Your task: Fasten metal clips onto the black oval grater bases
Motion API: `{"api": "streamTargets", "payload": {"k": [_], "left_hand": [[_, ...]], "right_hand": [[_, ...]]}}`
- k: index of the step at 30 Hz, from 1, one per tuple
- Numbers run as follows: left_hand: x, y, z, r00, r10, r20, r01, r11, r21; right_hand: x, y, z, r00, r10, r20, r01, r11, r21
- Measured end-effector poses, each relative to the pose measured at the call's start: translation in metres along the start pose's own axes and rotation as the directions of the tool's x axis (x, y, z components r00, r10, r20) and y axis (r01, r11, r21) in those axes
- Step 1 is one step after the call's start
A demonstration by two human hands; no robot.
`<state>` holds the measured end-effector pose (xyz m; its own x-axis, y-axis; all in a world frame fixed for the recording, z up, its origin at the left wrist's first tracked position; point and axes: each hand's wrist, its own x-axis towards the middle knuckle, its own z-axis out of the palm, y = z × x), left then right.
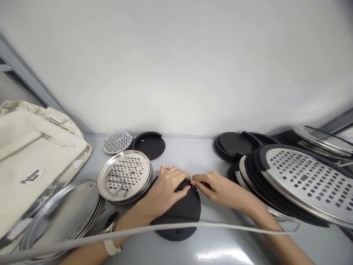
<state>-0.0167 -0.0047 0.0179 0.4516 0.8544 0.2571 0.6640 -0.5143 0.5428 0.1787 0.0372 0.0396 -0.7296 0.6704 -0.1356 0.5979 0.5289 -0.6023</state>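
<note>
A round black disc (182,209) lies on the grey tabletop in front of me. My left hand (169,186) is over the disc's upper part, its fingers closed on a small black piece (182,184). Whether that piece is joined to the disc, I cannot tell. My right hand (211,187) meets it from the right, thumb and forefinger pinching a thin metal ring (195,188) against the end of the black piece. Just left of my left hand stands a stack of round metal grater plates (125,176).
Larger metal discs (68,217) and a cream bag (41,154) are at the left. Behind lie a small grater plate (118,142) and black lids (150,145), (237,143). Big grater plates (309,180) are piled at the right. A pale cord (154,229) crosses the foreground.
</note>
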Motion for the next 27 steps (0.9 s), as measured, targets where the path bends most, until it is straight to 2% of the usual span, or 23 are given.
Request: {"api": "streamTargets", "payload": {"k": [27], "left_hand": [[0.0009,0.0029,-0.0019,1.0,0.011,0.021,-0.011,1.0,-0.003]], "right_hand": [[-0.0039,-0.0004,0.0017,0.997,0.065,0.03,-0.064,0.998,-0.026]]}}
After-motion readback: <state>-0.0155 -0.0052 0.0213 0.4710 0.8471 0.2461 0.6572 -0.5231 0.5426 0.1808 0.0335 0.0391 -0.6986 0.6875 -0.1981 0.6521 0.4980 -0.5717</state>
